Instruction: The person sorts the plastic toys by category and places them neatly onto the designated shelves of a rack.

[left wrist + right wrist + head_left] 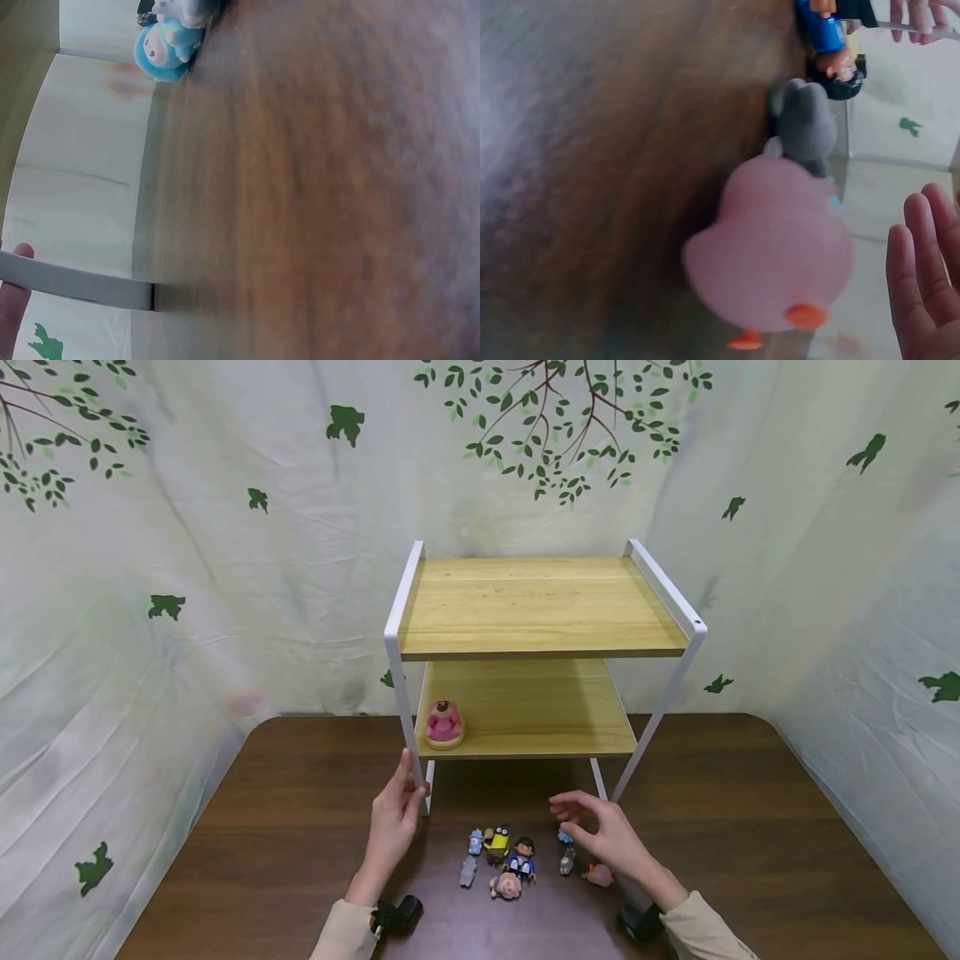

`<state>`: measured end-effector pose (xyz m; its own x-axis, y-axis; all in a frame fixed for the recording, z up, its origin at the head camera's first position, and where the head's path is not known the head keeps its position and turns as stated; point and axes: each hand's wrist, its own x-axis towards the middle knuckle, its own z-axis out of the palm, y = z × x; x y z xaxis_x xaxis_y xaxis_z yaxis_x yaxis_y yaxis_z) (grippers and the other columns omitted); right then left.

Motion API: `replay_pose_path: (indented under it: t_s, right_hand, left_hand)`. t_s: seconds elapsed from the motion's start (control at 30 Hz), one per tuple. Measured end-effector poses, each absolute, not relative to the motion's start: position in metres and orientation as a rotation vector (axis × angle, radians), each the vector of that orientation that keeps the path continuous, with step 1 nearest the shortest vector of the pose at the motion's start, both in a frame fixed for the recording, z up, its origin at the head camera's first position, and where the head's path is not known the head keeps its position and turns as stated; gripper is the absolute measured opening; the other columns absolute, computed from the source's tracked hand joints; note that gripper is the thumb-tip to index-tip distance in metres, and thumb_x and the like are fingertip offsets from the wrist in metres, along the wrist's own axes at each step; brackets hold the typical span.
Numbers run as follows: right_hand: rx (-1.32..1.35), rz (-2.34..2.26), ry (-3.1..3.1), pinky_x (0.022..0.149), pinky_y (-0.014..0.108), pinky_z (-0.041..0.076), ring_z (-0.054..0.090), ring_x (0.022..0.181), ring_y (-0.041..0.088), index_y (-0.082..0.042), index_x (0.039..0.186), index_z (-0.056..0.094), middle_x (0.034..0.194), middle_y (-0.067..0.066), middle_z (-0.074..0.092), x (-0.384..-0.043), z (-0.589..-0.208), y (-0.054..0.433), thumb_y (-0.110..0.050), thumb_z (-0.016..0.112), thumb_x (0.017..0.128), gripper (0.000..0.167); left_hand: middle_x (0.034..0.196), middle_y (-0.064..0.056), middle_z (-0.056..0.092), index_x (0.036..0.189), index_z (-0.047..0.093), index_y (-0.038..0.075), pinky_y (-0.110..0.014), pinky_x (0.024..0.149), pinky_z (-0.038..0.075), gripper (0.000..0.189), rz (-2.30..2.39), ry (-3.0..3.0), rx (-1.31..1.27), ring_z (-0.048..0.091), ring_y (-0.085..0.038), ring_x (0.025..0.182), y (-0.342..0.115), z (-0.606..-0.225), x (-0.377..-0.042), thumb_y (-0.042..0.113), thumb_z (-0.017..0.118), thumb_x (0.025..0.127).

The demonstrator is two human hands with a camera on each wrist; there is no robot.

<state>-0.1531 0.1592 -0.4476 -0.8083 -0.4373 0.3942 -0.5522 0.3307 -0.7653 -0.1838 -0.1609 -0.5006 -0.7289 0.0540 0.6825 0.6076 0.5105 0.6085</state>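
Observation:
At the shelf's front left leg [404, 710], my left hand [396, 814] grips the white frame between thumb and fingers. In the left wrist view a finger [16, 289] shows behind that leg. My right hand [600, 831] hovers over the small toys at the right, fingers loosely bent and holding nothing. Below it lie a pink toy with orange feet [772, 247], a grey figurine [567, 861] and a blue one [564, 836], partly hidden. A pink bear figurine [444, 727] sits at the left end of the middle shelf [532, 710].
Between my hands stand a black-haired figure in blue [521, 858], a yellow-and-black figurine [497, 843], a beige round toy [506, 885], a light blue figurine [476, 841] and a grey one [467, 872]. The wooden top shelf [540, 602] rises above the brown table [750, 827].

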Motion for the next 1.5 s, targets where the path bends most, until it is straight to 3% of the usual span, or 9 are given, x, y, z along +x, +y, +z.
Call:
replay_pose_path:
  t_s: [0.13,0.33,0.47,0.57,0.67,0.83,0.93,1.23,1.5]
  right_hand:
    - [0.878,1.542,-2.538,0.073,0.037,0.054,0.063,0.089,0.037,0.004,0.115,0.06,0.102,0.018,0.066,-0.159,-0.464,0.165,0.014,0.061,0.084,0.033]
    - [0.84,1.543,-2.644,0.079,0.034,0.053,0.063,0.097,0.031,0.001,0.118,0.061,0.108,0.014,0.066,-0.169,-0.488,0.175,0.006,0.061,0.088,0.031]
    - [0.827,1.512,-2.68,0.08,0.035,0.053,0.064,0.097,0.028,-0.001,0.116,0.062,0.108,0.011,0.067,-0.169,-0.492,0.177,0.005,0.062,0.087,0.029]
    - [0.82,1.499,-2.704,0.08,0.038,0.053,0.064,0.098,0.027,-0.002,0.115,0.063,0.108,0.008,0.067,-0.17,-0.494,0.178,0.004,0.063,0.087,0.028]
    - [0.82,1.514,-2.72,0.082,0.04,0.052,0.064,0.099,0.027,-0.003,0.114,0.064,0.108,0.008,0.067,-0.171,-0.496,0.179,0.003,0.063,0.088,0.027]
    - [0.825,1.514,-2.757,0.082,0.037,0.052,0.064,0.1,0.025,-0.006,0.113,0.065,0.11,0.006,0.066,-0.173,-0.498,0.178,0.005,0.062,0.087,0.028]
    - [0.831,1.492,-2.78,0.08,0.033,0.052,0.064,0.097,0.024,-0.007,0.112,0.066,0.11,0.006,0.065,-0.173,-0.499,0.178,0.007,0.061,0.086,0.029]
    - [0.839,1.379,-2.823,0.073,0.029,0.05,0.063,0.089,0.019,-0.008,0.106,0.069,0.106,0.006,0.065,-0.175,-0.501,0.177,0.008,0.063,0.084,0.028]
    - [0.845,1.334,-2.786,0.067,0.027,0.049,0.058,0.078,0.01,-0.009,0.1,0.07,0.099,0.0,0.064,-0.174,-0.501,0.174,0.006,0.067,0.081,0.024]
  left_hand:
    - [0.083,-0.012,0.058,0.153,0.022,0.022,-0.035,0.065,0.057,0.094,-1.196,-2.137,-0.542,0.063,-0.023,0.071,-0.16,-0.501,-0.184,-0.019,0.064,0.08]
    - [0.083,-0.011,0.058,0.153,0.021,0.023,-0.032,0.066,0.057,0.095,-1.198,-2.138,-0.535,0.063,-0.022,0.07,-0.16,-0.501,-0.184,-0.019,0.064,0.08]
    - [0.081,-0.015,0.058,0.151,0.022,0.015,-0.033,0.064,0.057,0.092,-1.191,-2.114,-0.547,0.063,-0.027,0.068,-0.154,-0.486,-0.176,-0.023,0.062,0.078]
    - [0.079,-0.019,0.057,0.149,0.024,0.01,-0.026,0.066,0.055,0.088,-1.192,-2.097,-0.555,0.062,-0.032,0.067,-0.149,-0.47,-0.168,-0.025,0.062,0.077]
    - [0.079,-0.02,0.057,0.149,0.025,0.011,-0.019,0.068,0.053,0.089,-1.197,-2.091,-0.561,0.062,-0.032,0.067,-0.148,-0.464,-0.165,-0.024,0.062,0.077]
    - [0.081,-0.02,0.057,0.153,0.021,0.022,-0.035,0.064,0.057,0.097,-1.201,-2.104,-0.554,0.062,-0.031,0.068,-0.148,-0.465,-0.165,-0.023,0.062,0.078]
    - [0.082,-0.02,0.057,0.153,0.02,0.022,-0.039,0.064,0.057,0.098,-1.202,-2.113,-0.554,0.062,-0.031,0.069,-0.148,-0.465,-0.165,-0.024,0.062,0.078]
    - [0.08,-0.019,0.057,0.152,0.022,0.021,-0.015,0.071,0.051,0.097,-1.203,-2.082,-0.565,0.062,-0.031,0.067,-0.148,-0.467,-0.166,-0.025,0.062,0.077]
    - [0.079,-0.018,0.057,0.153,0.021,0.022,-0.017,0.069,0.052,0.098,-1.188,-2.088,-0.557,0.062,-0.031,0.066,-0.148,-0.467,-0.166,-0.024,0.063,0.077]
